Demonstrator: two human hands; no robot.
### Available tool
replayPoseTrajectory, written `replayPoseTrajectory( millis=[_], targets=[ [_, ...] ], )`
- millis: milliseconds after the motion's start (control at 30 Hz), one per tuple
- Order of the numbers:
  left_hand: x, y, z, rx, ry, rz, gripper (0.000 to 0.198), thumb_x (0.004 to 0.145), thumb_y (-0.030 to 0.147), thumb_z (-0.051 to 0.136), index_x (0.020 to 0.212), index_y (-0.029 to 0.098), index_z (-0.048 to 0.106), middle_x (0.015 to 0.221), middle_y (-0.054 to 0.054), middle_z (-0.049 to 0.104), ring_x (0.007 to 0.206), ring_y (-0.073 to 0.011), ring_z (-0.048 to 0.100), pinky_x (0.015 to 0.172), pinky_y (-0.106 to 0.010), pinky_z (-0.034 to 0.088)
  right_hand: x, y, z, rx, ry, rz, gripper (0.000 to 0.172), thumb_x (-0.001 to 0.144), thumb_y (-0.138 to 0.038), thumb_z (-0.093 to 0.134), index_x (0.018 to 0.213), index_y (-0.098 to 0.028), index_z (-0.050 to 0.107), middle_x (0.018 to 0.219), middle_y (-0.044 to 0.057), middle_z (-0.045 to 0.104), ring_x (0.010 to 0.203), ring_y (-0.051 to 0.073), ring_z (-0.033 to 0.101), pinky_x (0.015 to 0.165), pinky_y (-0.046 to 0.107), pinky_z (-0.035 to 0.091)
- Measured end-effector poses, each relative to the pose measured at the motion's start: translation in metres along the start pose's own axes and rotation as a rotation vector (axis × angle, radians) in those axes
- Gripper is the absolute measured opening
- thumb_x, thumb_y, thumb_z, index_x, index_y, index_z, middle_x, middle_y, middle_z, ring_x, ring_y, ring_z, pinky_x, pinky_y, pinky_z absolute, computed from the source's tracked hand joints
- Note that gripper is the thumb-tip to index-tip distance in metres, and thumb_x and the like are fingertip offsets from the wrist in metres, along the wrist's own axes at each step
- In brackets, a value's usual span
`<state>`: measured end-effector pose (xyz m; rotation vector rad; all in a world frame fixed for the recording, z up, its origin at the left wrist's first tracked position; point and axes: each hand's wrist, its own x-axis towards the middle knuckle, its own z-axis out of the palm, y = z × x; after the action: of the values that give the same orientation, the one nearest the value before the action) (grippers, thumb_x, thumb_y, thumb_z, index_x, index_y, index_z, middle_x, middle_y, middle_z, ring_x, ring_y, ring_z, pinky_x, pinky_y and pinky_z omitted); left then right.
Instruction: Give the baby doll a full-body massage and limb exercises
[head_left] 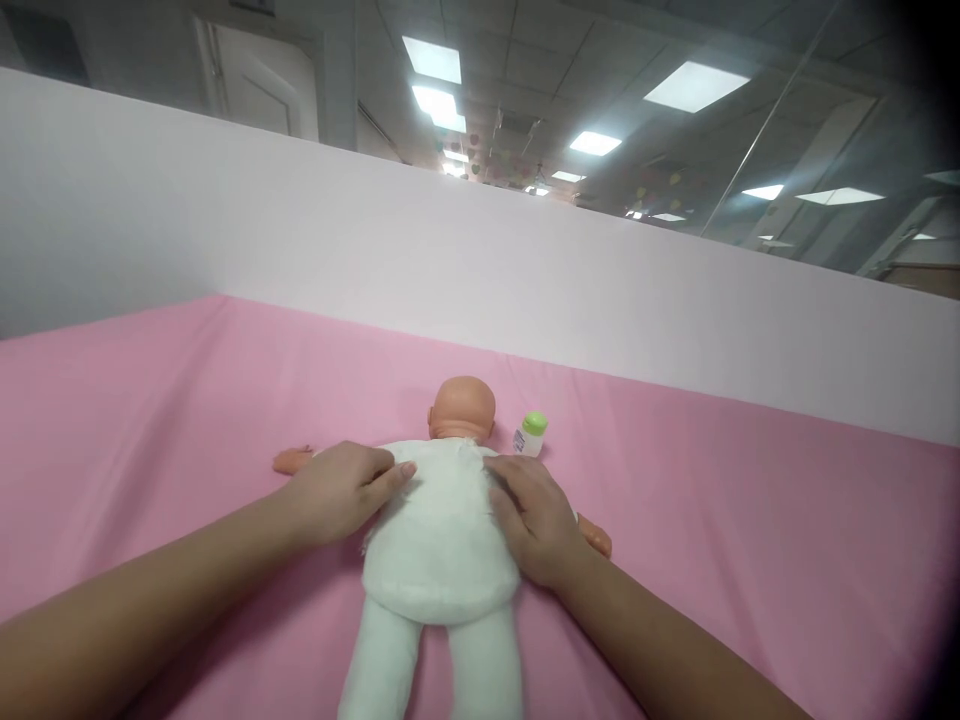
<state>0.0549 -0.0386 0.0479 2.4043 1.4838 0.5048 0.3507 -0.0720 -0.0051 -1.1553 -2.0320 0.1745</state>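
Observation:
A baby doll [442, 540] with a soft white cloth body lies face down, the back of its bare head [465, 405] pointing away from me. My left hand [341, 490] is closed over the doll's left-side shoulder and upper arm, thumb laid on the upper back; its other fingertips are partly hidden. On the opposite shoulder, my right hand [536, 520] rests with bent fingers and thumb against the cloth. The doll's plastic hands [292, 460] stick out beyond both of mine. Close to its head, right of it, is a small clear bottle [529, 436] with a green cap.
A pink sheet [712, 540] with creases covers the surface under the doll. Behind it runs a low white wall [420, 260], topped on the right by a glass pane [810, 190]. A white door [262, 85] and lit ceiling panels [696, 87] show beyond.

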Motion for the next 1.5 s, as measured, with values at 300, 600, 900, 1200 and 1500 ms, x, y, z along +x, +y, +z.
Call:
replayPoseTrajectory(
  millis=[300,600,900,1200,1500],
  targets=[
    [0.004,-0.004,0.008,-0.092,0.018,-0.010,0.049,0.095,0.061,0.050,0.067,0.021,0.045,0.065,0.000,0.057,0.062,-0.0201,0.053,0.061,-0.030,0.031,0.010,-0.001,0.003,0.133,-0.177,0.133,0.034,0.104,-0.026,0.046,0.123,-0.031,0.073,0.118,0.002,0.074,0.109,0.021,0.067,0.096,0.041,0.054],
    [-0.009,0.015,0.008,-0.620,-0.022,0.357,0.054,0.101,0.060,0.045,0.137,0.022,0.059,0.121,-0.008,0.068,0.112,-0.0300,0.063,0.092,-0.039,0.055,0.014,-0.003,-0.006,0.756,-0.430,0.200,0.068,0.101,-0.074,0.033,0.126,-0.020,0.067,0.111,0.010,0.071,0.100,0.026,0.067,0.088,0.042,0.055],
    [-0.023,0.032,0.009,-0.303,0.071,0.745,0.074,0.100,0.069,0.039,0.165,0.035,0.027,0.161,-0.011,0.045,0.150,-0.0395,0.036,0.122,-0.065,0.027,-0.002,-0.026,0.019,1.243,-0.507,0.367,0.095,0.079,-0.096,0.039,0.136,-0.023,0.060,0.115,0.015,0.071,0.117,0.035,0.065,0.090,0.050,0.055],
    [-0.012,0.042,0.023,-0.218,-0.069,0.694,0.071,0.099,0.065,0.043,0.159,0.027,0.039,0.149,-0.013,0.055,0.132,-0.0368,0.054,0.116,-0.053,0.040,0.007,-0.019,0.001,1.137,-0.487,0.580,0.058,0.088,-0.065,0.070,0.114,-0.013,0.070,0.094,0.012,0.075,0.093,0.029,0.071,0.085,0.043,0.055],
    [-0.012,0.031,0.042,-0.276,-0.070,0.726,0.097,0.083,0.072,0.064,0.160,0.022,0.035,0.156,-0.019,0.047,0.137,-0.0432,0.049,0.112,-0.059,0.044,0.009,-0.039,-0.001,1.359,-0.515,0.542,0.061,0.082,-0.047,0.082,0.130,-0.016,0.062,0.108,0.014,0.074,0.103,0.032,0.072,0.091,0.047,0.056]
  ],
)
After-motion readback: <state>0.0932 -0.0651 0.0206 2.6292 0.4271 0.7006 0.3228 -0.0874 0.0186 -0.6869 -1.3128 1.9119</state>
